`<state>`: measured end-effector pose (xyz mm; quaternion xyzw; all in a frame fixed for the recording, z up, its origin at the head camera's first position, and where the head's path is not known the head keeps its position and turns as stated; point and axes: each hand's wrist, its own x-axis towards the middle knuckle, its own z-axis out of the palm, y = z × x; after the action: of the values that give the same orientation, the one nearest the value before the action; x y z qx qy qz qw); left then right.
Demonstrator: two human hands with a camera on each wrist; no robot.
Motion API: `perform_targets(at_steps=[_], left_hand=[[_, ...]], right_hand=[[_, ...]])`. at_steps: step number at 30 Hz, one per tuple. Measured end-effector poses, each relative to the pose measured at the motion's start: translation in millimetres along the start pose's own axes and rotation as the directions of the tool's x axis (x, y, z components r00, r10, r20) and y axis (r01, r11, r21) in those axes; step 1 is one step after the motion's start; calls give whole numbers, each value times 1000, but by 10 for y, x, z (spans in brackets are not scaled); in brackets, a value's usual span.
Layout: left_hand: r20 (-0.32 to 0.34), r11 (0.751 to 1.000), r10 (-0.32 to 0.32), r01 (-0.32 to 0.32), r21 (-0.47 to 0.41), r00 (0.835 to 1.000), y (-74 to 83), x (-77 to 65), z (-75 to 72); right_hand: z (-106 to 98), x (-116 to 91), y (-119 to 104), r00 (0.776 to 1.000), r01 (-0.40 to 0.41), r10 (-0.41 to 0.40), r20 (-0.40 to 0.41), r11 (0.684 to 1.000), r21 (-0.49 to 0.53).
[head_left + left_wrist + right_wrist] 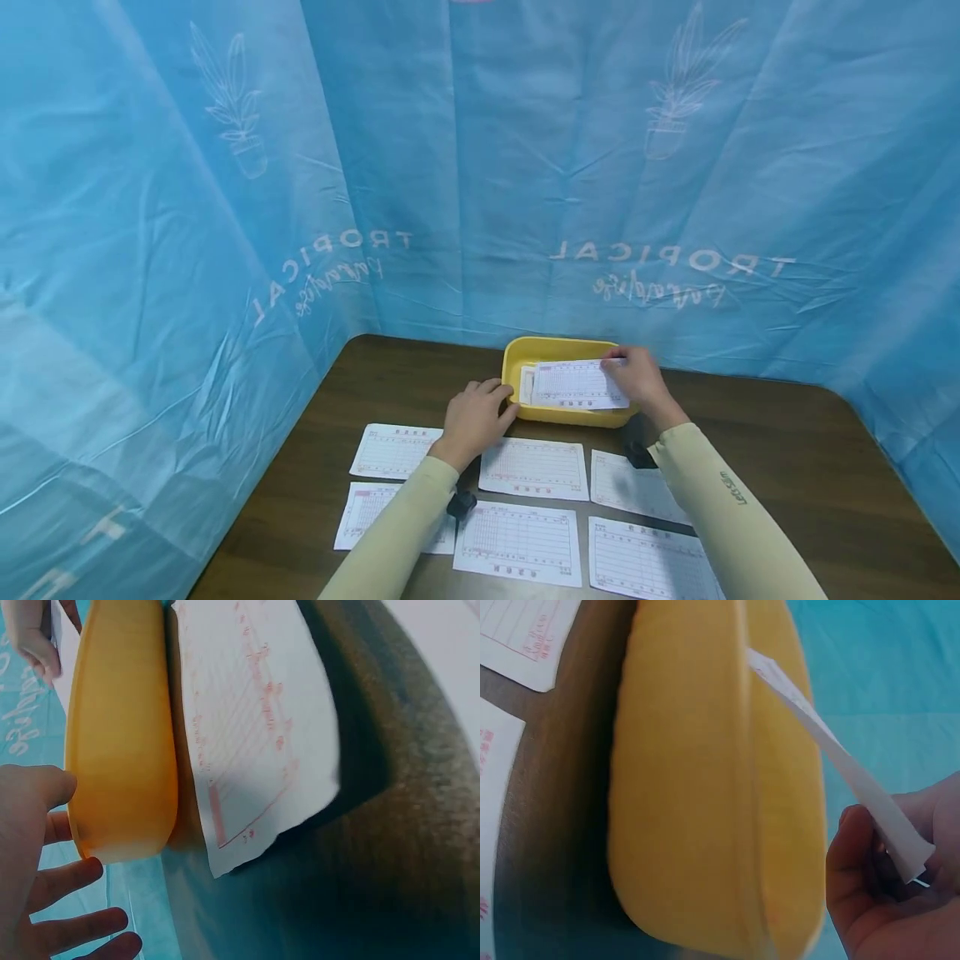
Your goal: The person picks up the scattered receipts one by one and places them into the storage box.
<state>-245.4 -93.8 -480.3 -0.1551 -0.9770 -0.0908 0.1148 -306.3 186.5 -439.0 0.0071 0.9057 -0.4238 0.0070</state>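
A yellow plastic basin (570, 418) stands at the table's back edge. My left hand (476, 417) is at its left end, fingers spread and rather straight, fingertips touching the rim near the corner; the left wrist view shows the thumb (49, 786) at the rim. My right hand (637, 382) pinches the right end of a white printed paper form (573, 383) between thumb and fingers. That form lies slanted over the basin's opening, and the right wrist view shows it (840, 761) nearly edge-on. Beneath it, more white paper (527, 385) shows inside the basin.
Two rows of printed forms lie on the dark brown table (810, 467), among them one front-middle form (517, 546) and one back-middle form (534, 468). My forearms cover parts of several. A blue curtain (510, 167) hangs behind the table and along its sides.
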Motion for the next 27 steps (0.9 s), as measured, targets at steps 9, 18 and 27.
perform_targets(at_steps=[9, 18, 27], left_hand=[[13, 999, -19, 19, 30, 1000, 18, 1, -19], [-9, 1000, -9, 9, 16, 1000, 68, -8, 26], [-15, 999, -11, 12, 37, 1000, 36, 9, 18]], right_hand=[[229, 90, -63, 1000, 28, -28, 2, 996, -86], [351, 121, -95, 1000, 5, -3, 14, 986, -166], [312, 94, -81, 993, 90, -108, -55, 959, -268]])
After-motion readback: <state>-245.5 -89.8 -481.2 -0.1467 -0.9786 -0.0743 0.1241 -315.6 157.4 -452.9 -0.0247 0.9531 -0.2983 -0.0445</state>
